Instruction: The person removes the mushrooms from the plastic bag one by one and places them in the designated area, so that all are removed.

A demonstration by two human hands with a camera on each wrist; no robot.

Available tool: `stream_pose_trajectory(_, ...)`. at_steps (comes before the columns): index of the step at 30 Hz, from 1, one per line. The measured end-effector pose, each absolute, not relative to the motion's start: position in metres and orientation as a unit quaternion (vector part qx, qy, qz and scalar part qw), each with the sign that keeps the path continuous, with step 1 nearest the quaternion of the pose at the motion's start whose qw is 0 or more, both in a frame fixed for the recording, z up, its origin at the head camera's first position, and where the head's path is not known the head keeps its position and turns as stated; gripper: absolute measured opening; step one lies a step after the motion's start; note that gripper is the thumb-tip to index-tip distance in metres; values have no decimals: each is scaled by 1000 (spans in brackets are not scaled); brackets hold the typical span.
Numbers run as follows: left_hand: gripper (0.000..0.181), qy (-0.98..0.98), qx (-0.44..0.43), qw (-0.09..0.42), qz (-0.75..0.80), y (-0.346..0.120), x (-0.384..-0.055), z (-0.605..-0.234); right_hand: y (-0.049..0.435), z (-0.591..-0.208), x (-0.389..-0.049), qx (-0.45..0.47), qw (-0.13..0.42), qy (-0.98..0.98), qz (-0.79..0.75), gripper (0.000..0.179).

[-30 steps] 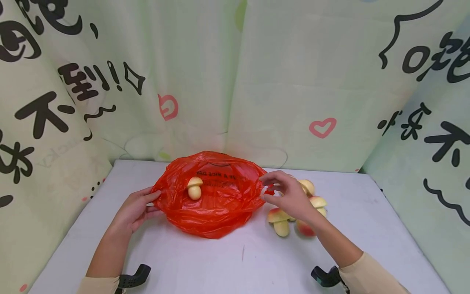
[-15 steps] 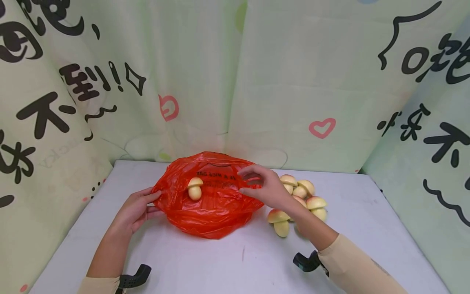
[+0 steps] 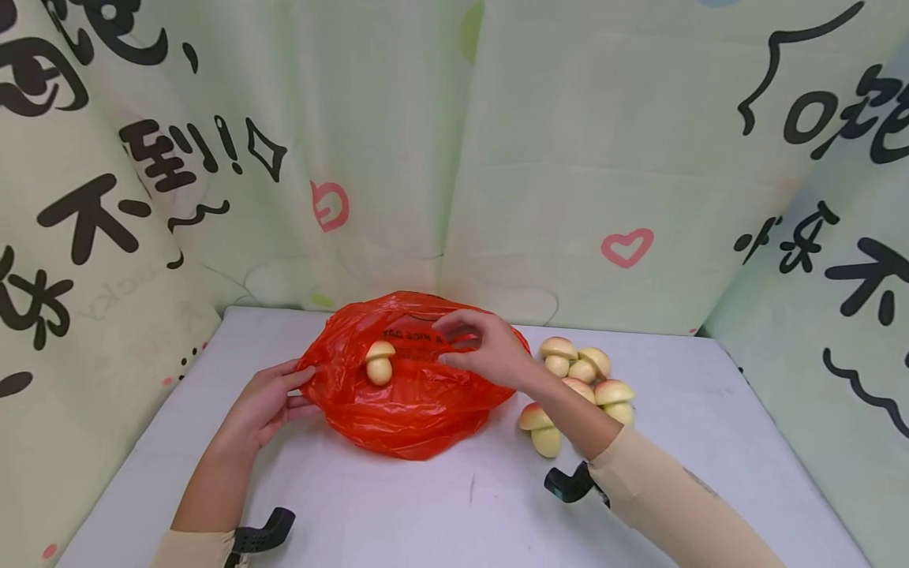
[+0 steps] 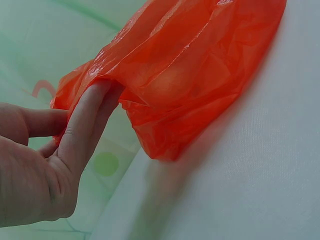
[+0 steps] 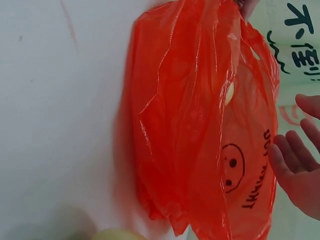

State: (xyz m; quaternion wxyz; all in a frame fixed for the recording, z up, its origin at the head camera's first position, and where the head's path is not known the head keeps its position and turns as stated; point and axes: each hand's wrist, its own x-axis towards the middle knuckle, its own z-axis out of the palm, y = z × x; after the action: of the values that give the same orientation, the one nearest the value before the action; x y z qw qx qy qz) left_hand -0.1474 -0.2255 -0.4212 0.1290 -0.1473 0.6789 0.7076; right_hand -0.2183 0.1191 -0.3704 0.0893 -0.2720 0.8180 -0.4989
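A red plastic bag (image 3: 419,410) lies on the table with its mouth spread wide, and one toy mushroom (image 3: 379,364) with a pale yellow cap and stem sits inside. My left hand (image 3: 273,398) pinches the bag's left rim. In the left wrist view, the bag's edge (image 4: 100,75) runs between the thumb and fingers. Over the right part of the mouth hovers my right hand (image 3: 490,347), its fingers loosely bent and nothing between them. The right wrist view shows that hand (image 5: 300,170) with thumb and fingers apart beside the bag's printed inner face.
Several more toy mushrooms (image 3: 615,402) with yellow and reddish caps are clustered on the white table (image 3: 454,513), right of the bag and partly behind my right forearm. A printed pale green curtain (image 3: 525,158) hangs behind and along both sides.
My right hand has left the bag's right rim and moved left over its mouth. More of the mushroom cluster shows now. The left hand, bag and mushroom inside have hardly moved.
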Motion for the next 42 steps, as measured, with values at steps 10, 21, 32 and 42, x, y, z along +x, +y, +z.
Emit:
stream_pose_trajectory(10, 60, 682, -153, 127, 704, -224, -148, -420, 98, -373, -229, -288, 122, 831, -460, 42)
stream_pose_trajectory(21, 61, 684, -152, 129, 702, -224, -149, -420, 63, -377, -245, -298, 150, 853, -401, 44)
stream_pose_trajectory(32, 61, 681, -148, 128, 705, -224, -148, -421, 36, -391, -259, -301, 152, 873, -352, 46)
stream_pose_trajectory(42, 61, 679, -144, 131, 708, -225, -148, -423, 23, -397, -261, -291, 161, 889, -313, 48)
